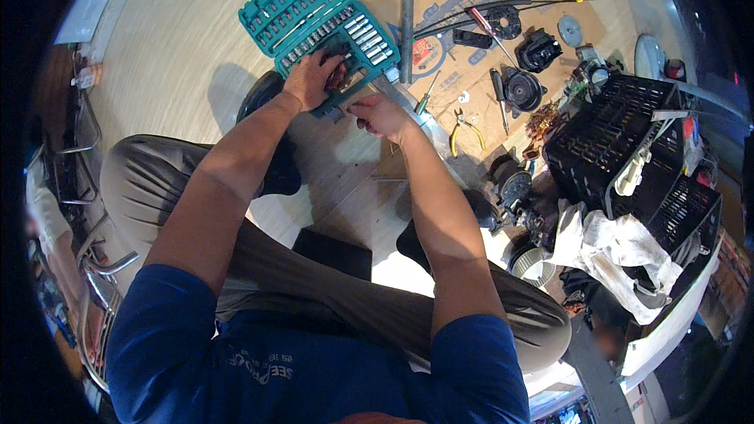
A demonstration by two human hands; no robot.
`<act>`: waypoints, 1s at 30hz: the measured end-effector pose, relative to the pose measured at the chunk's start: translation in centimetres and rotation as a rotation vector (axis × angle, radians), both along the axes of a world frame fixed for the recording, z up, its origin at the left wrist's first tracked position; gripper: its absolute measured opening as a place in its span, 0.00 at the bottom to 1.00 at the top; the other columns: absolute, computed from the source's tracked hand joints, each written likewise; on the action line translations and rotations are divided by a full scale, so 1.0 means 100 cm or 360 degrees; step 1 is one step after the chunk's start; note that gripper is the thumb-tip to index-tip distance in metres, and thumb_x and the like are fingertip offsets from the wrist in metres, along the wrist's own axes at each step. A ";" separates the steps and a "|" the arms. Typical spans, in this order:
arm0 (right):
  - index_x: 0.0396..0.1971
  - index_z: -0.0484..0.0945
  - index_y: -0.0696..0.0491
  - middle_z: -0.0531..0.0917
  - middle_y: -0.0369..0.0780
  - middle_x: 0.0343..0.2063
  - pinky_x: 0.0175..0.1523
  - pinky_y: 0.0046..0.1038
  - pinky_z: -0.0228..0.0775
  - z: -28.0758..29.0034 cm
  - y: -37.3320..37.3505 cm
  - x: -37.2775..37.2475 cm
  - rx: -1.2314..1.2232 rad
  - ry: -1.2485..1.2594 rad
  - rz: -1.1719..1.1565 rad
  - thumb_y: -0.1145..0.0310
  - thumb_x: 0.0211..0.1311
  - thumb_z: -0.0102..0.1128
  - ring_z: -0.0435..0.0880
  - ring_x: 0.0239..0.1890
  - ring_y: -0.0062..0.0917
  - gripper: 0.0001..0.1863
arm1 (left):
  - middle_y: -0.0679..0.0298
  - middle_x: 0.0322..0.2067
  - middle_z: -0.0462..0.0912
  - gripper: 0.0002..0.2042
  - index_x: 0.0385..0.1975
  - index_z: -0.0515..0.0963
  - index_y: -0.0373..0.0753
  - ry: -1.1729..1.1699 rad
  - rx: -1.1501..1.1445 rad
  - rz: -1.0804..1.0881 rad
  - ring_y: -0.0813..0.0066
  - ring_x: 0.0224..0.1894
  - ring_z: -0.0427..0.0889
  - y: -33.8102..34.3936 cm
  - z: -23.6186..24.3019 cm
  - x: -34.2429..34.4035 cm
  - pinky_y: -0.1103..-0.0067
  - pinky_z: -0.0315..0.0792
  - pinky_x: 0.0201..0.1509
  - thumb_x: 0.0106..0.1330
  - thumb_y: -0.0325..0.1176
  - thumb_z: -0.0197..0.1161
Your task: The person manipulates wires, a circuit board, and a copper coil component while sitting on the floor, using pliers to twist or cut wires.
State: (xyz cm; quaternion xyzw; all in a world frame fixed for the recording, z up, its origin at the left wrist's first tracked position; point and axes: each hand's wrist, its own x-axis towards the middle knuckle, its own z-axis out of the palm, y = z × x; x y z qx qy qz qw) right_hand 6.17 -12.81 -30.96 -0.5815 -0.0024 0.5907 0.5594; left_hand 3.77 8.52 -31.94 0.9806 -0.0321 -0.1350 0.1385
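Note:
An open teal socket case [294, 0] at top centre holds rows of sockets [364, 35] and small bits. My left hand [310, 81] reaches into its lower part, fingers curled on a red-and-black item [339, 72], partly hidden. Just right of it, at the case's lower edge, my right hand [377, 116] has its fingers pinched; what is between them is too small to make out. A hammer [407, 23] lies beside the case, and a thin screwdriver [426, 96] lies right of my right hand.
Cardboard [589, 27] bears pliers [466, 131], tools and black parts [520, 90]. Black crates [597, 133] with white cloth [609, 255] stand at right, beside assorted machine parts [510, 188]. My crossed legs [322, 283] lie below my arms. Metal chair frames [102, 290] are at left.

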 end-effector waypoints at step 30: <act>0.38 0.79 0.57 0.83 0.48 0.33 0.43 0.33 0.72 0.329 -0.105 -0.086 -0.0559 -0.1928 0.0187 0.68 0.56 0.62 0.81 0.37 0.42 0.12 | 0.56 0.40 0.80 0.23 0.55 0.66 0.40 0.0715 -0.2680 0.0238 0.68 0.31 0.83 0.015 0.334 -0.017 0.76 0.80 0.31 0.68 0.49 0.53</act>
